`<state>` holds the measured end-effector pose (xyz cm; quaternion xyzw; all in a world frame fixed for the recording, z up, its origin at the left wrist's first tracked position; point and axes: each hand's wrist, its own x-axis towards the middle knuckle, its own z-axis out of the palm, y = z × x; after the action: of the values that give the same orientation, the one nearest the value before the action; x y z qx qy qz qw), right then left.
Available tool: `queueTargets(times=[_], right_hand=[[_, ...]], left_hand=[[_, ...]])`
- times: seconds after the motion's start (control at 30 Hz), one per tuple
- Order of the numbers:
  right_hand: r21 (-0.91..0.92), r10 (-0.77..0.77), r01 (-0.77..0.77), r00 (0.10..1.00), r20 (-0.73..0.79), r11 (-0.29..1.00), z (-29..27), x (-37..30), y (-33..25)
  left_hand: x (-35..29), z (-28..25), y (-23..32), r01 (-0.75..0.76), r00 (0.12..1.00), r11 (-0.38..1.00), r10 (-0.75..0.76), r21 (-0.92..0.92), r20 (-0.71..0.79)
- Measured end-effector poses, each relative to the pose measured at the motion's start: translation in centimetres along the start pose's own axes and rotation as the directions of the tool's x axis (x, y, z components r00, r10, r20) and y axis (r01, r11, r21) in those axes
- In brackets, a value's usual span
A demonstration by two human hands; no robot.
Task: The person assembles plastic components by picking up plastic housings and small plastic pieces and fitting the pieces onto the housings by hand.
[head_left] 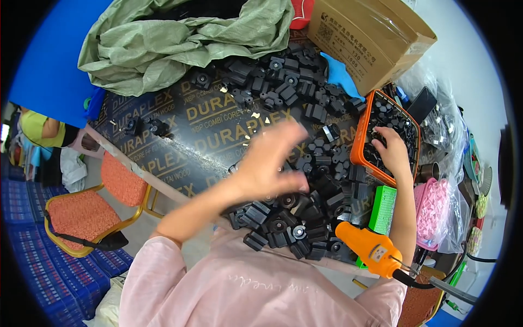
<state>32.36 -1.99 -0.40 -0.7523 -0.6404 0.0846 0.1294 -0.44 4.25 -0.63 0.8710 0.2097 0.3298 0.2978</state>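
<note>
I record the left hand [264, 168], blurred, thumb and fingers apart, above the dark printed table [204, 133] with its piled black parts [289, 92]. The right hand [393, 154] is in the orange tray [358, 143] of black pieces [389, 113]; its grip I cannot tell. Beyond lie a carton [370, 41] and green sack [136, 49]; leftward, an orange chair [81, 215].

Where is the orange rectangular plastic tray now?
Right of centre in the head view, the orange tray sits between the brown cardboard box and green perforated basket, under the right hand.
</note>
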Motion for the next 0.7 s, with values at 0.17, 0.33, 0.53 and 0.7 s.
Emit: queueTargets(times=[0.17, 0.33, 0.53, 0.7], right_hand=[[-0.245, -0.066, 0.077, 0.997, 0.05, 0.966, 3.2, -0.6, 2.3], [-0.169, -0.087, 0.109, 0.988, 0.13, 0.98, 4.1, 1.7, 1.8], [-0.154, -0.104, 0.122, 0.987, 0.119, 0.98, 3.7, 2.0, 0.6], [-0.079, -0.057, 0.071, 0.983, 0.174, 0.994, 2.2, 0.7, 0.9]], left_hand=[[0.1, -6.7, -15.3, 0.608, 0.749, 0.651, -0.278, 0.455, -0.602], [0.7, -10.7, -22.7, 0.696, 0.713, 0.587, -0.5, 0.413, -0.491], [1.9, -9.4, -22.6, 0.6, 0.8, 0.633, -0.489, 0.49, -0.348], [-1.0, -5.1, -16.6, 0.474, 0.88, 0.752, -0.417, 0.458, -0.226]])
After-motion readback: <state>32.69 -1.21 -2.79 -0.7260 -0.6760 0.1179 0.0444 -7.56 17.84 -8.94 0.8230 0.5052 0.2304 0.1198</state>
